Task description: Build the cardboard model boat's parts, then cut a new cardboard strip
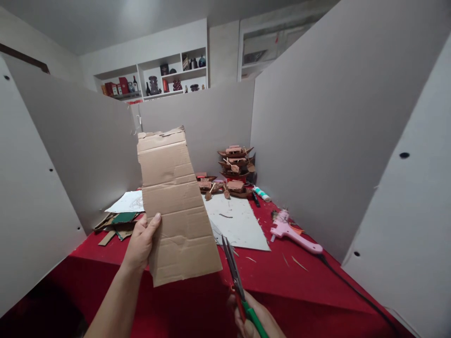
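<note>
A creased piece of brown cardboard (172, 202) stands upright in front of me, gripped at its left edge by my left hand (143, 237), thumb on the near face. My right hand (259, 319) is wrapped round the handles of a pair of scissors (235, 270), one handle red and the other green. The blades are slightly apart and point up and away, just right of the cardboard's lower right corner, not cutting it. Behind the cardboard, a white board (243, 225) lies on the red-covered table (282, 281); the cardboard hides its left part.
Small brown model boats (235, 162) with paddles are stacked at the back. A pink glue gun (296, 237) with a black cord lies right, near a white-and-green bottle (261, 194). Cardboard scraps (107, 238) and a drawn-on paper (125, 202) lie left. Grey partitions (317, 117) enclose the table.
</note>
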`<state>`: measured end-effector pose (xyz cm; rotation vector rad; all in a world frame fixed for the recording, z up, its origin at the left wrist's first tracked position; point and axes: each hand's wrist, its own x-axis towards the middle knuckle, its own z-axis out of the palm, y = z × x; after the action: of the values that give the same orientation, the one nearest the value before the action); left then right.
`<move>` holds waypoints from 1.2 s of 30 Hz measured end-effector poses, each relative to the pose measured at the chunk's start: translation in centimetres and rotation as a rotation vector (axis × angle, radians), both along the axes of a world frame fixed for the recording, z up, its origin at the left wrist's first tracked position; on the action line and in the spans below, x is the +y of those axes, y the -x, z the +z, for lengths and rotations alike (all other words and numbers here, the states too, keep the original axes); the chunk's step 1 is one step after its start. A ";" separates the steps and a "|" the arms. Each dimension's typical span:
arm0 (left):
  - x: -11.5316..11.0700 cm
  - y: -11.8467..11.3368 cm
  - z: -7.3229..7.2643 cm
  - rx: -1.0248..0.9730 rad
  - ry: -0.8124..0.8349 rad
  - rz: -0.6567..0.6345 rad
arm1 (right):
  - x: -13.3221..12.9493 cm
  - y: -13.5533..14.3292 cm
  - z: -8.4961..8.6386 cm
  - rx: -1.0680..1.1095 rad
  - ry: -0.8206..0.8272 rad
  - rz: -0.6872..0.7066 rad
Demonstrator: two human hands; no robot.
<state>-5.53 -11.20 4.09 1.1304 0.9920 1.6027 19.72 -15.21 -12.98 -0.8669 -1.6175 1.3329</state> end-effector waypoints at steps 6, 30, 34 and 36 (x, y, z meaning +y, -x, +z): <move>0.3 -0.4 -0.2 -0.010 -0.027 0.035 | -0.1 -0.5 -1.7 -0.010 -0.031 -0.020; 0.7 -1.0 -0.6 0.001 -0.035 0.108 | -1.7 -0.5 0.5 -0.090 -0.173 0.096; 0.9 -0.8 -0.7 0.004 -0.038 0.106 | -1.7 -0.4 1.1 -0.090 -0.188 0.089; 1.0 -0.7 -0.7 0.000 -0.041 0.104 | -1.7 -0.4 0.8 -0.065 -0.173 0.078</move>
<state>-4.82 -10.22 3.43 1.1221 1.0369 1.7127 20.08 -16.92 -12.13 -0.7567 -1.8042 1.2076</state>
